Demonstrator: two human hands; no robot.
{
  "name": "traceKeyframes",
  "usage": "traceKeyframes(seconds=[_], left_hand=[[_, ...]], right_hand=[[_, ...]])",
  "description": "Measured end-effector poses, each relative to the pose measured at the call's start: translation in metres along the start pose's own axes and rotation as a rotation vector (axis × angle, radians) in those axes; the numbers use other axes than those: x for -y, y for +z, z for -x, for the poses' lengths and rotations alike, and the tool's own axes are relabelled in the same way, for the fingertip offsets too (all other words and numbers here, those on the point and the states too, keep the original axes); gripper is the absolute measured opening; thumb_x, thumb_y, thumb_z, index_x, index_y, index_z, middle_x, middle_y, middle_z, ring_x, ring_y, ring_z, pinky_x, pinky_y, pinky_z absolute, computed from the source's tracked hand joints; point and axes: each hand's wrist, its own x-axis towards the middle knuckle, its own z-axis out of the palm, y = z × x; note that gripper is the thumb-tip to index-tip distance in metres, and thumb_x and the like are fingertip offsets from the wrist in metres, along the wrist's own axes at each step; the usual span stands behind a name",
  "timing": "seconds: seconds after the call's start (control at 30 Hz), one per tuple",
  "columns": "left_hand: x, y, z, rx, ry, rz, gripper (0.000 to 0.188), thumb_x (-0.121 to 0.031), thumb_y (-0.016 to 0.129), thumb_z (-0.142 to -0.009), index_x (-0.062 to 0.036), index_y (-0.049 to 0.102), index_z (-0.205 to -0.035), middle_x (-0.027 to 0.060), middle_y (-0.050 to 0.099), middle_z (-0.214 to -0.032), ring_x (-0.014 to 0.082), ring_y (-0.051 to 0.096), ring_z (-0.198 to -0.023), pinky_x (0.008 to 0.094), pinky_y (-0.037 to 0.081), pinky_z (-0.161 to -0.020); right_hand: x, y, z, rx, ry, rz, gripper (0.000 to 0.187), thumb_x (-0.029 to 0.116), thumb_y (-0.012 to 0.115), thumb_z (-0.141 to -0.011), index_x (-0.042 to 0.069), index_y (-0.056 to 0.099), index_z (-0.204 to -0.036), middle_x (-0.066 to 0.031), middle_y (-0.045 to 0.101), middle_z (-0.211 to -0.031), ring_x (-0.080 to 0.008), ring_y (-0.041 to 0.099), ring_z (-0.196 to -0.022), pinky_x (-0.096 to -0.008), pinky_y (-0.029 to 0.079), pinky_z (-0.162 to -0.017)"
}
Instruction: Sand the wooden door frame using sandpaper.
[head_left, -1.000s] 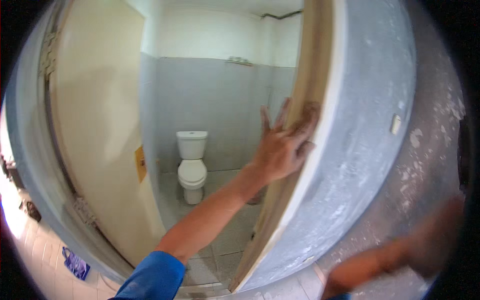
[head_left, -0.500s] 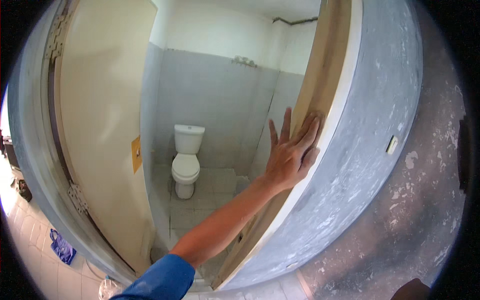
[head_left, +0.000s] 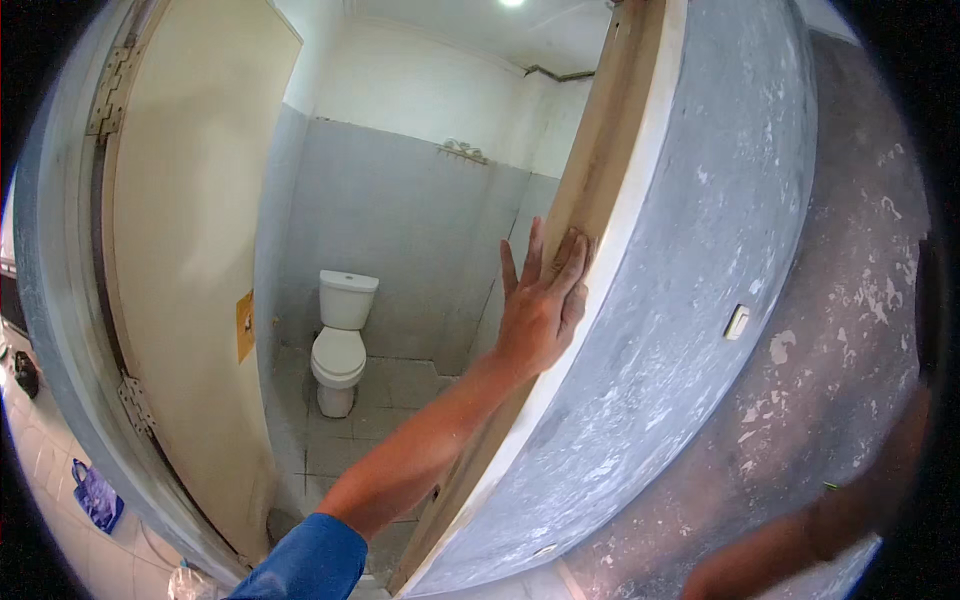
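Observation:
My left hand lies with its fingers spread against the wooden door frame, on the right side of a doorway. Its thumb is by the frame's white edge, and a blue sleeve covers that arm near the lower edge. At lower right, a dark, blurred arm, which looks like my right one, reaches down and left. Its end, my right hand, is too dark and cut off for the fingers to show. A cream door stands open on the left side, hung on metal hinges.
Through the doorway stands a white toilet on grey floor tiles. A light switch sits on the grey-blue wall at right. Outside, at lower left, a blue-purple bag lies on pale tiles.
The view has shifted, so the doorway, toilet and left hand appear farther left. My left hand stays on the frame. The dark arm at lower right has come further into view.

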Motion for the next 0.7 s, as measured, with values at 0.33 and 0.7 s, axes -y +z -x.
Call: traceKeyframes(seconds=[0.33,0.7], left_hand=[[0.015,-0.014,-0.081,0.044,0.044,0.014,0.039,-0.021,0.049,-0.1,-0.0131,0.056,-0.137,0.0083,0.063,-0.129,0.0351,0.014,-0.149,0.063,0.002,-0.117],[0.005,-0.014,0.011,0.065,-0.065,0.155,0.053,-0.021,0.06,-0.092,-0.0092,0.05,-0.142,0.0092,0.046,-0.149,0.0426,0.021,-0.146,0.0653,0.007,-0.115]], right_hand=[[0.214,0.12,-0.009,-0.02,0.799,-1.434,0.057,0.05,0.043,-0.101,0.003,0.06,-0.129,-0.0197,0.063,-0.123,-0.0288,0.056,-0.12,-0.0405,0.046,-0.099],[0.285,0.143,-0.011,-0.266,0.564,-1.134,0.065,0.051,0.041,-0.101,0.0,0.045,-0.14,-0.0231,0.041,-0.147,-0.0435,0.036,-0.137,-0.0512,0.03,-0.113]])
